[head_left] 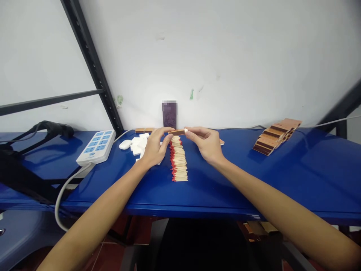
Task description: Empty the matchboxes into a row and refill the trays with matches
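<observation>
Here the left hand [153, 147] and right hand [208, 146] pinch a brown box [177, 132] above the matches [179, 163], brown boxes [144, 130] behind seemingly done, stacked sleeves [278, 135] and white pieces [138, 145] left over.

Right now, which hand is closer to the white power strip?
Left. The left hand is right of the power strip; the right hand is farther right, beyond the matches.

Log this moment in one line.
left hand: holding brown box by left end | right hand: pinching white piece at box's right end | matches: row on blue table
</observation>
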### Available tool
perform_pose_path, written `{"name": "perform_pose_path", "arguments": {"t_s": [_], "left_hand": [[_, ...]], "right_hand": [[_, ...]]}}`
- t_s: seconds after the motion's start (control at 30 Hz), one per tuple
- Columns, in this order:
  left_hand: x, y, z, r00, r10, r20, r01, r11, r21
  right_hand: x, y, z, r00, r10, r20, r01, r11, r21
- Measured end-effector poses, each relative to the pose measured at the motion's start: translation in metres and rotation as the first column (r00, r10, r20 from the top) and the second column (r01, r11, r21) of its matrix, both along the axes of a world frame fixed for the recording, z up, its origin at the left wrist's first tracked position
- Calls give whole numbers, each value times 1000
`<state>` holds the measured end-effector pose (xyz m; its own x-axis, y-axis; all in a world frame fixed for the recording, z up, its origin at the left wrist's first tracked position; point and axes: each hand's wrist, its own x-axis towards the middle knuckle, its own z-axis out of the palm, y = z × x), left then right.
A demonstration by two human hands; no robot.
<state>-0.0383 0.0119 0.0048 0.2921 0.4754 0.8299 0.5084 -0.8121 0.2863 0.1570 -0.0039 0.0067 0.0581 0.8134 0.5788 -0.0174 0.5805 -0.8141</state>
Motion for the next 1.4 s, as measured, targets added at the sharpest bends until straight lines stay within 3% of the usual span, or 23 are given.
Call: {"name": "perform_pose_path", "arguments": {"t_s": [0.17, 0.3, 0.47, 0.57, 0.7, 0.8, 0.93, 1.17, 1.4], "left_hand": [[9, 4, -6, 992, -72, 105, 91, 980, -180], [14, 8, -8, 994, -77, 84, 92, 976, -200], [7, 15, -7, 999, -9, -52, 2, 989, -147], [-2, 20, -9, 983, 25, -181, -52, 988, -145], [-8, 26, -13, 948, 31, -317, -99, 974, -201], [-8, 28, -16, 930, 39, -365, -125, 968, -215], [-8, 28, -16, 913, 49, -406, -161, 956, -246], [-6, 21, -9, 894, 45, -446, -193, 937, -290], [-6, 19, -8, 898, 40, -438, -201, 923, -329]], "right_hand": [[-1, 6, -5, 999, -38, 33, 38, 999, 7], [-1, 15, -7, 998, 15, 68, -16, 999, 27], [3, 28, -12, 997, -23, 67, 27, 998, -56], [8, 33, -15, 979, -30, 203, 52, 993, -104], [17, 35, -16, 860, 31, 509, 10, 997, -77], [24, 36, -17, 703, -74, 707, 29, 997, 76], [31, 36, -18, 546, -203, 813, 69, 978, 198], [37, 30, -8, 402, -149, 904, 68, 989, 132], [45, 35, -6, 372, -73, 925, 26, 997, 68]]}}
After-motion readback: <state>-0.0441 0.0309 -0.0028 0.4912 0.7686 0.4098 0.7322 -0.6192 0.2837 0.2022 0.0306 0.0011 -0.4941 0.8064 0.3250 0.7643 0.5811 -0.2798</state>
